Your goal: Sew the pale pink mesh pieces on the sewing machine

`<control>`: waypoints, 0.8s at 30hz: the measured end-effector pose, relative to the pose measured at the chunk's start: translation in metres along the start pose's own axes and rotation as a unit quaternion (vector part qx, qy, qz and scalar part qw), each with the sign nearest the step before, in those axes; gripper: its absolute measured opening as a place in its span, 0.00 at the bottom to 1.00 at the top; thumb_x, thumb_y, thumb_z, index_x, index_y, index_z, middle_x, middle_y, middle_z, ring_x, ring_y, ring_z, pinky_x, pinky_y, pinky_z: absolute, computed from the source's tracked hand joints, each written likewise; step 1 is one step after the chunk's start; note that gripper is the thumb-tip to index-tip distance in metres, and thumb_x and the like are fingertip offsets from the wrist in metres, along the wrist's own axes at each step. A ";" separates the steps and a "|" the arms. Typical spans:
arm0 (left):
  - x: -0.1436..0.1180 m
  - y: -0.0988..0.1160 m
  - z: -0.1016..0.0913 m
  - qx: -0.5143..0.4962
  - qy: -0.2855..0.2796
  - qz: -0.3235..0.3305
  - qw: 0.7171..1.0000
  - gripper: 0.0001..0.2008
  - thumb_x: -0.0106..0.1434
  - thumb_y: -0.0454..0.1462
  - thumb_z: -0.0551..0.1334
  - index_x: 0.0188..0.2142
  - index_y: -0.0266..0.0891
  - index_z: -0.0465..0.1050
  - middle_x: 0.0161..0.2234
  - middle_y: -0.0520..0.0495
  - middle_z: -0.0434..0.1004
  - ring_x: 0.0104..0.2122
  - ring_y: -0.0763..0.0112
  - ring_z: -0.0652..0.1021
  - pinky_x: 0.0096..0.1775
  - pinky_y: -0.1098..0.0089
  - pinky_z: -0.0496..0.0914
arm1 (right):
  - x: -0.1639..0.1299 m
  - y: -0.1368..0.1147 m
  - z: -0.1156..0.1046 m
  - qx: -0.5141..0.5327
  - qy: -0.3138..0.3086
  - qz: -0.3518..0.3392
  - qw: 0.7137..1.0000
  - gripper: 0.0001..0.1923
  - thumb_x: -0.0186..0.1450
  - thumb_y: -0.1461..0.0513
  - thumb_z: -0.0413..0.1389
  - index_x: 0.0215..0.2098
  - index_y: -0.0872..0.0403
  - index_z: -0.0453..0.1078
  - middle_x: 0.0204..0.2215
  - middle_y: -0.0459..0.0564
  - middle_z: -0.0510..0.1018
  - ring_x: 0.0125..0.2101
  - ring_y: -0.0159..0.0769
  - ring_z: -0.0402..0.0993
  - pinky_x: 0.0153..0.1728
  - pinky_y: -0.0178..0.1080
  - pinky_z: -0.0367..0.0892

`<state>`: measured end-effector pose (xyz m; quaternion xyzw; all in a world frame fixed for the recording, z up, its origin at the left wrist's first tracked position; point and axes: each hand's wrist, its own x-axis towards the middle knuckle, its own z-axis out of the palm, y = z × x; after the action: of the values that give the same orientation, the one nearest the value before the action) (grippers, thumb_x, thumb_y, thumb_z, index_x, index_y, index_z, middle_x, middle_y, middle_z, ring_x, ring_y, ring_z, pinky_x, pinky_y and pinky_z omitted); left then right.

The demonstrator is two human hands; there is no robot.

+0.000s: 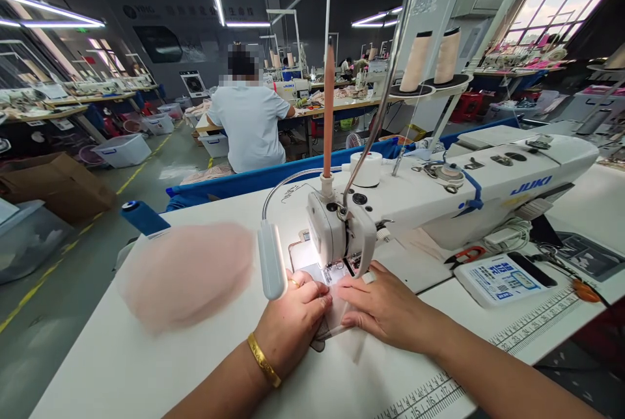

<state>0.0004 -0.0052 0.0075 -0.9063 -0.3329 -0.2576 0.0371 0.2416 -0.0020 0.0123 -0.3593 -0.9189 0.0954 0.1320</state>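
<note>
A white JUKI sewing machine [342,230] stands on the table, its needle area lit. A small piece of thin, sheer pale fabric [336,318] lies at the needle plate, in front of the presser foot. My left hand [295,315], with a gold bracelet and a ring, has its fingers curled together on the fabric's left side. On the other side my right hand [385,308] grips the fabric between thumb and fingers, close to the machine head. A white band is round one of its fingers. Part of the fabric is hidden under both hands.
Left on the table is a blurred pale pink heap [190,276]. A lamp [272,259] hangs beside the needle. At right are a white-and-blue box [502,279], orange-handled scissors [466,255] and a printed ruler [430,396]. A person [249,120] sits ahead beyond the blue cloth trough [219,188].
</note>
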 end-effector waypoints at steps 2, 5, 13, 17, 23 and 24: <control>-0.001 0.001 0.000 -0.008 -0.003 0.007 1.000 0.14 0.73 0.30 0.55 0.41 0.43 0.80 0.38 0.47 0.84 0.38 0.64 0.78 0.50 0.56 0.67 | 0.000 0.000 0.001 0.001 0.000 0.002 1.000 0.13 0.75 0.54 0.56 0.36 0.52 0.73 0.41 0.48 0.82 0.40 0.42 0.71 0.50 0.49 0.62; 0.000 0.000 -0.001 -0.023 -0.005 0.012 1.000 0.15 0.73 0.28 0.54 0.39 0.41 0.80 0.38 0.47 0.85 0.38 0.64 0.78 0.45 0.61 0.68 | -0.001 0.000 0.005 -0.003 0.005 0.003 1.000 0.14 0.76 0.53 0.54 0.37 0.53 0.73 0.41 0.49 0.81 0.39 0.43 0.70 0.49 0.49 0.62; 0.002 -0.004 -0.002 -0.046 0.001 0.016 0.999 0.14 0.71 0.27 0.55 0.37 0.40 0.78 0.38 0.48 0.85 0.38 0.66 0.76 0.40 0.65 0.67 | 0.000 -0.002 0.011 -0.023 0.026 0.003 0.999 0.15 0.76 0.53 0.54 0.39 0.53 0.74 0.40 0.50 0.80 0.39 0.45 0.68 0.47 0.48 0.63; 0.001 -0.006 -0.001 -0.039 -0.009 0.006 0.999 0.13 0.72 0.28 0.55 0.39 0.40 0.78 0.39 0.49 0.85 0.39 0.65 0.76 0.41 0.63 0.66 | 0.002 -0.004 0.009 -0.031 0.031 0.015 0.999 0.13 0.74 0.53 0.56 0.37 0.53 0.73 0.41 0.49 0.81 0.39 0.46 0.68 0.45 0.46 0.64; -0.001 -0.013 0.006 -0.032 -0.002 0.003 0.999 0.11 0.71 0.28 0.57 0.39 0.40 0.77 0.40 0.49 0.84 0.40 0.64 0.76 0.43 0.63 0.66 | 0.005 -0.003 0.011 -0.035 0.059 0.029 0.997 0.12 0.74 0.54 0.57 0.43 0.52 0.76 0.48 0.50 0.82 0.44 0.49 0.70 0.45 0.47 0.67; -0.001 -0.014 0.008 -0.033 0.000 0.004 0.999 0.11 0.72 0.29 0.56 0.39 0.40 0.77 0.40 0.49 0.84 0.40 0.64 0.76 0.43 0.63 0.66 | 0.005 -0.003 0.011 -0.034 0.062 0.033 0.997 0.12 0.74 0.53 0.57 0.43 0.52 0.77 0.49 0.49 0.81 0.44 0.49 0.70 0.45 0.47 0.68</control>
<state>-0.0059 0.0071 -0.0015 -0.9084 -0.3206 -0.2684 0.0086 0.2329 -0.0013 0.0032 -0.3987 -0.8995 0.0456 0.1727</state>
